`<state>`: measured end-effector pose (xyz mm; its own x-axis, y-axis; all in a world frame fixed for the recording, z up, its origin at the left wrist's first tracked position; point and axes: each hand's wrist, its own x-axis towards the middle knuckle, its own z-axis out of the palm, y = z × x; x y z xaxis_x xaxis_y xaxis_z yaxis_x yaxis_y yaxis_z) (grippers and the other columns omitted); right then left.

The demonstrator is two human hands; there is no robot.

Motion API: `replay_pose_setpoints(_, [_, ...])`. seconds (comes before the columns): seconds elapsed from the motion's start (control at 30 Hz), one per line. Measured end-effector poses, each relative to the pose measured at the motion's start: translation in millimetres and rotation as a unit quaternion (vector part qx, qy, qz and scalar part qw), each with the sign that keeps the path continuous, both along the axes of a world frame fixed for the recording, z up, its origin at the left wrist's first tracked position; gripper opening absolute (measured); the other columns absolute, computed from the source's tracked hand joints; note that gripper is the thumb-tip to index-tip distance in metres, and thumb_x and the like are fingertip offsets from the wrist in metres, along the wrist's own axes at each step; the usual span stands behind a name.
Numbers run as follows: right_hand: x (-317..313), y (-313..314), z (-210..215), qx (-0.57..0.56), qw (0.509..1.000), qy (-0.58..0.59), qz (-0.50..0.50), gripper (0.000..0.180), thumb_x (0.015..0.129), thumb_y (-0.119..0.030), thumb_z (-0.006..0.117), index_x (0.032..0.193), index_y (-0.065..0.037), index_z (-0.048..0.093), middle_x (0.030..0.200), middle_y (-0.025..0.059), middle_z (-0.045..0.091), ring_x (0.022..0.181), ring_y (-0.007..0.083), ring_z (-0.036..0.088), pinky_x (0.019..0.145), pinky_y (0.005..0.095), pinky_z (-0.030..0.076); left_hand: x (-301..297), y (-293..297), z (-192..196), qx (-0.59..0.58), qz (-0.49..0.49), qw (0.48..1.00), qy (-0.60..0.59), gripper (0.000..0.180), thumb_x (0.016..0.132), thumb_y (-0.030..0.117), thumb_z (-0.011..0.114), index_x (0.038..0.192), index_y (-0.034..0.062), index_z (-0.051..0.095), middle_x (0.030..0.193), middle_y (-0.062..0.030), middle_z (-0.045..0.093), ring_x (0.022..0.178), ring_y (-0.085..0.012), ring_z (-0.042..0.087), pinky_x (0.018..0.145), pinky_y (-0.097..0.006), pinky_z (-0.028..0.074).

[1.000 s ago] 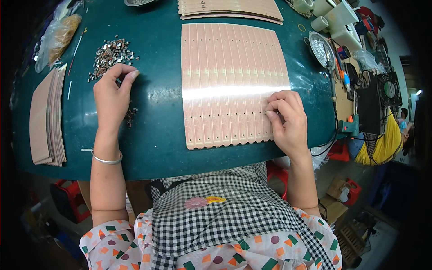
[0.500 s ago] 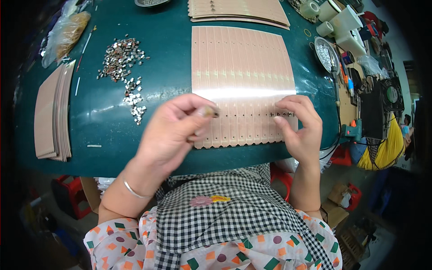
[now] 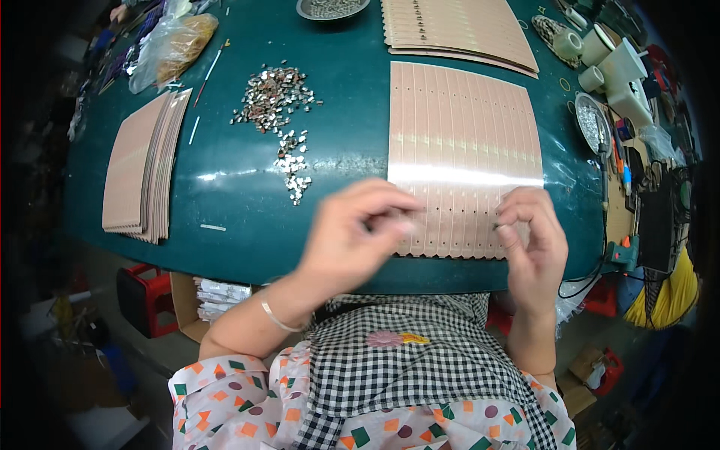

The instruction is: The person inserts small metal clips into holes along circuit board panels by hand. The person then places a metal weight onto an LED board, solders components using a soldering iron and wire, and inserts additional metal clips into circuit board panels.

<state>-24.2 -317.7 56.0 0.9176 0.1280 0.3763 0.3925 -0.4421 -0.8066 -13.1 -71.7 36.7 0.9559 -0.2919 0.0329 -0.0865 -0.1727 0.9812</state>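
Where the left hand [image 3: 354, 236] hovers, head view: over the near-left part of the pink panel [image 3: 465, 154], fingers curled toward the thumb, blurred; whether it grips anything, I cannot tell.
Right hand [image 3: 535, 244]: at the panel's near-right edge, thumb and fingers almost meeting, a dark speck [image 3: 496, 225] at the tips; its grasp is unclear.
Pink panel: flat on the green table [image 3: 247, 251], stretching away between both hands.
Metal pieces [image 3: 276, 97]: heaped beyond the left hand, trailing toward it.
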Motion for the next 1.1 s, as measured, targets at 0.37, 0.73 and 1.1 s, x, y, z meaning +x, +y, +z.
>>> replay_pose_setpoints(0.37, [6,-35,-36,-0.154,0.985,0.028,-0.076,0.011,0.074,0.004,0.067,0.082,0.0,0.061,0.096,0.0106,0.062,0.094,0.0292,0.058,0.083,0.0369,0.047,27,73,-32,0.433,0.167,0.869,-0.171,0.017,0.069,0.005,0.081,0.079,0.0046,0.066,0.078,-0.0048,0.061,0.078,-0.0243,0.056,0.075,-0.037,0.042])
replay_pose_setpoints(0.73, [12,-28,-42,-0.179,0.981,0.016,-0.072,0.012,0.072,0.004,0.07,0.081,0.0,0.063,0.094,0.0096,0.062,0.094,0.029,0.057,0.083,0.0373,0.047,19,53,-17,0.072,0.166,0.983,-0.021,0.012,0.084,0.002,0.074,0.095,-0.0032,0.069,0.087,-0.0036,0.069,0.079,-0.009,0.06,0.076,-0.024,0.049])
replay_pose_setpoints(1.1, [12,-23,-39,-0.228,0.97,0.014,-0.084,0.013,0.07,0.003,0.072,0.079,-0.002,0.064,0.09,0.009,0.063,0.091,0.0293,0.058,0.081,0.0377,0.048,6,15,-14,-0.222,0.047,0.955,0.19,0.015,0.086,0.001,0.071,0.099,-0.0052,0.067,0.09,-0.0151,0.073,0.076,-0.0176,0.07,0.073,-0.028,0.058])
